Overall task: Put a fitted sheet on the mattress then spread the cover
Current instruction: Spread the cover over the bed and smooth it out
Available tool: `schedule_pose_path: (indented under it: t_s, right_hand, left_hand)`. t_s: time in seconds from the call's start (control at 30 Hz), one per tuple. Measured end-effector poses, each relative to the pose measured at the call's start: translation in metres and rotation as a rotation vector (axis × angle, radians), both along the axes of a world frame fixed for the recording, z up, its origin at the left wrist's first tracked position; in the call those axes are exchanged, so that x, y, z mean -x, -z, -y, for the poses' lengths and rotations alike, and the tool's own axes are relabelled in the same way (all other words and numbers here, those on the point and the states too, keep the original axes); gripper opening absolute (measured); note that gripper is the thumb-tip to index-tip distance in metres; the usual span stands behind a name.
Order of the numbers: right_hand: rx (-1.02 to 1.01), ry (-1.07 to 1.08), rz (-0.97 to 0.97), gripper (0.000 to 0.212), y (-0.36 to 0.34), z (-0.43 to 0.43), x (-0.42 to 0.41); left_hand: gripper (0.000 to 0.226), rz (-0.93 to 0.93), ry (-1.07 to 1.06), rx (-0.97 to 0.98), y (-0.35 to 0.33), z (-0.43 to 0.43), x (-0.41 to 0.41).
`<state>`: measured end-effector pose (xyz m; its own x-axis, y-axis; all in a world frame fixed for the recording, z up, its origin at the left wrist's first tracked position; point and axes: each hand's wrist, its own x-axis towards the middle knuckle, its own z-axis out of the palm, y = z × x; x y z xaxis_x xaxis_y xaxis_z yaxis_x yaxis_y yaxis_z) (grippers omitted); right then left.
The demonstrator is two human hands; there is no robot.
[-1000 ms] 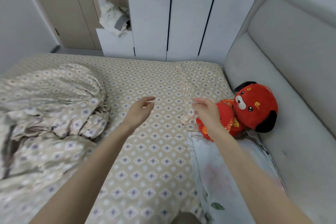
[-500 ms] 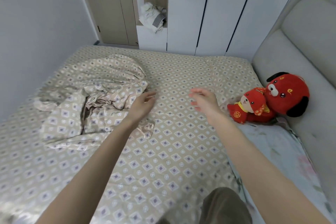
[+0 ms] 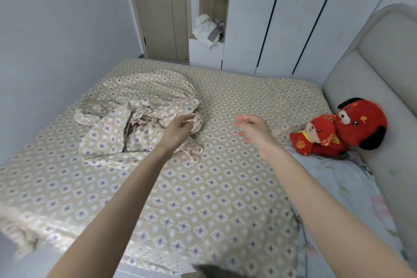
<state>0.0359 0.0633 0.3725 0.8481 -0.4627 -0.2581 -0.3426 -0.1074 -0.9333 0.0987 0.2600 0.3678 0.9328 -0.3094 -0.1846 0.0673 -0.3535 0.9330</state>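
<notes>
The cover (image 3: 135,115) lies bunched in a crumpled heap on the bed. Under it is the fitted sheet (image 3: 203,187), which has the same beige diamond print and runs out flat from under the heap on every side I can see. The left hand (image 3: 178,128) hangs over the heap's right edge, fingers loosely curled and pinching nothing. I cannot tell whether they touch the cloth. The right hand (image 3: 255,131) hovers to the right of the heap, apart from it and above bare sheet, fingers spread and slightly blurred. Farther right of the cover, two red plush toys (image 3: 361,124) lean together against a grey padded headboard (image 3: 383,74), with floral bedding (image 3: 361,198) just nearer me. Beyond the heap I make out a white wardrobe (image 3: 259,18), a shelf niche holding a cloth bundle (image 3: 208,31), and a beige door (image 3: 162,11).
</notes>
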Motion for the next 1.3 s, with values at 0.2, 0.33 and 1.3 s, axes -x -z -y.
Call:
schedule_pose_path:
  t_s: [0.2,0.33,1.3]
  right_hand:
    - [0.021,-0.063,0.035,0.015,-0.009,-0.022,0.038]
    - [0.031,-0.13,0.06,0.014,-0.011,-0.048,0.067]
    - [0.017,-0.238,-0.21,0.02,0.085,-0.35,-0.09]
  left_hand:
    - [0.033,0.035,-0.061,0.022,-0.01,-0.027,0.047]
    - [0.032,0.049,-0.145,0.02,-0.012,-0.063,0.083]
    - [0.034,-0.106,-0.266,-0.064,0.047,-0.385,-0.043]
